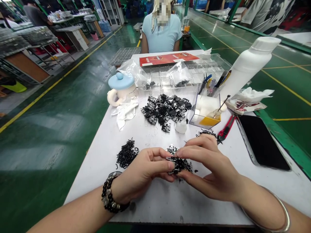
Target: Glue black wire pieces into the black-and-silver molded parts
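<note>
My left hand (143, 168) is closed, thumb and fingers pinching a small black-and-silver part (172, 159) near the front of the white table. From the right, my right hand (216, 168) has its index finger and thumb at the upper and lower edges of that same part. Just behind and below the fingers lies a pile of tiny black and silver pieces (186, 166), partly covered by them. Left of my left hand is a heap of small curved black pieces (126, 153). Farther back spreads a larger heap of black-and-silver parts (165, 108).
A small squeeze bottle (181, 127) and a clear tool holder (205, 119) stand behind my right hand. Rightward are a red cutter (227, 127), a phone (263, 142) and a white bottle (250, 68). A lidded mug (122, 87) stands back left; a person (161, 32) sits opposite.
</note>
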Demonstrator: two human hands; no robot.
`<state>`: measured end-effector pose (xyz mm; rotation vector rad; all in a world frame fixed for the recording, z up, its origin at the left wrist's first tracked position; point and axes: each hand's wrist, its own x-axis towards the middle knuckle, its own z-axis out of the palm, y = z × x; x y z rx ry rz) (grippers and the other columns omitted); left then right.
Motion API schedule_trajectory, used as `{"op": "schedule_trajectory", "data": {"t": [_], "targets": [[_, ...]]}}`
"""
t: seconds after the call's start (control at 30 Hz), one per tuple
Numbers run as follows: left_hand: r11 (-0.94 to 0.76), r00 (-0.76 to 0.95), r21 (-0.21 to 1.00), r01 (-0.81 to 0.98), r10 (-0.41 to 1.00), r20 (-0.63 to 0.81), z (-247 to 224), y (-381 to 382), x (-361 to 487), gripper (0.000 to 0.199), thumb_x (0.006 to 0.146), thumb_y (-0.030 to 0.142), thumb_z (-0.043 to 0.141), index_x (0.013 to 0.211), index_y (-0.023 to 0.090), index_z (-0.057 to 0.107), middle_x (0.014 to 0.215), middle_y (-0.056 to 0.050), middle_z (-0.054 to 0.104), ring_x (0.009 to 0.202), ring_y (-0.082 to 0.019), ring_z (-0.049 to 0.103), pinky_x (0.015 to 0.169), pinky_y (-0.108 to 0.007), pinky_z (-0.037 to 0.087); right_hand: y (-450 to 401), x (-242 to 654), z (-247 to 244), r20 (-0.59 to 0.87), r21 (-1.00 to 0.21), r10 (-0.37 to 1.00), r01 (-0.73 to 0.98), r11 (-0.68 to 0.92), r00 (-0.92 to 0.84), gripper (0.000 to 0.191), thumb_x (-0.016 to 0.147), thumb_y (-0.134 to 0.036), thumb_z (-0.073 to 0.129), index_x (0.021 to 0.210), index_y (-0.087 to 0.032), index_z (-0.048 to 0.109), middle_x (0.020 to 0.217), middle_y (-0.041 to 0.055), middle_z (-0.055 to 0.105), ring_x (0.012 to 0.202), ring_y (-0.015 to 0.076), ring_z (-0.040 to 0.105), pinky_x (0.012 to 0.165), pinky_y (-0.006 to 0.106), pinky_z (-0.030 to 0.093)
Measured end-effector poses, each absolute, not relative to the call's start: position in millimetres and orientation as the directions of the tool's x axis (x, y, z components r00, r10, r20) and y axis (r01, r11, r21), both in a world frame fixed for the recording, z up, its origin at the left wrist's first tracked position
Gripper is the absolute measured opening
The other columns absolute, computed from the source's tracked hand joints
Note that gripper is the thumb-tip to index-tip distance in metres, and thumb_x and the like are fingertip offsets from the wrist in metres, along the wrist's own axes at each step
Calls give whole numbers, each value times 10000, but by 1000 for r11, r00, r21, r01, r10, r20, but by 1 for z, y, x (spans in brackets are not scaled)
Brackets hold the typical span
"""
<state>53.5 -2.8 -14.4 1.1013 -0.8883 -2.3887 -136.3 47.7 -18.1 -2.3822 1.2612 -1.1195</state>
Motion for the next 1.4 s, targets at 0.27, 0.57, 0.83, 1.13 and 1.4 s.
{"op": "schedule_trajectory", "data": {"t": [0.27, 0.57, 0.83, 1.13, 1.4], "targets": [[-724, -637, 688, 41, -550, -540, -13, -1, 52, 256, 632, 185, 785, 772, 109, 585, 594, -22, 669, 512, -94, 612, 492, -163, 497, 49, -135, -18, 553, -496, -758, -594, -634, 346, 297, 787, -160, 622, 1061, -205, 516, 880, -3, 663, 898, 180, 551, 785, 377, 345], [-685, -631, 721, 101, -605, -486, -15, 6, 52, 244, 646, 161, 772, 756, 113, 559, 558, -15, 651, 494, -95, 603, 464, -160, 489, 51, -133, -17, 578, -456, -732, -602, -656, 361, 346, 787, -156, 615, 1102, -217, 485, 924, -15, 683, 907, 175, 548, 794, 386, 355], [-682, -645, 717, 142, -613, -456, -13, 10, 54, 240, 666, 140, 761, 774, 121, 548, 584, 0, 651, 490, -89, 612, 458, -151, 496, 54, -132, -16, 603, -445, -706, -577, -684, 372, 292, 769, -126, 626, 1019, -204, 496, 942, -17, 695, 901, 174, 541, 810, 399, 347], [-737, -663, 658, 152, -570, -485, -12, 7, 52, 232, 656, 116, 754, 767, 115, 550, 572, -10, 658, 481, -87, 614, 445, -137, 502, 52, -132, -17, 605, -465, -714, -572, -676, 352, 289, 774, -130, 623, 1024, -211, 501, 930, -1, 685, 884, 182, 561, 795, 394, 365], [-769, -703, 621, 152, -526, -479, -14, 3, 53, 189, 672, 125, 741, 776, 111, 584, 597, -31, 662, 516, -90, 619, 481, -143, 511, 52, -133, -20, 616, -478, -710, -555, -681, 341, 323, 773, -107, 623, 1061, -187, 502, 960, 10, 679, 911, 192, 527, 792, 402, 348]]}}
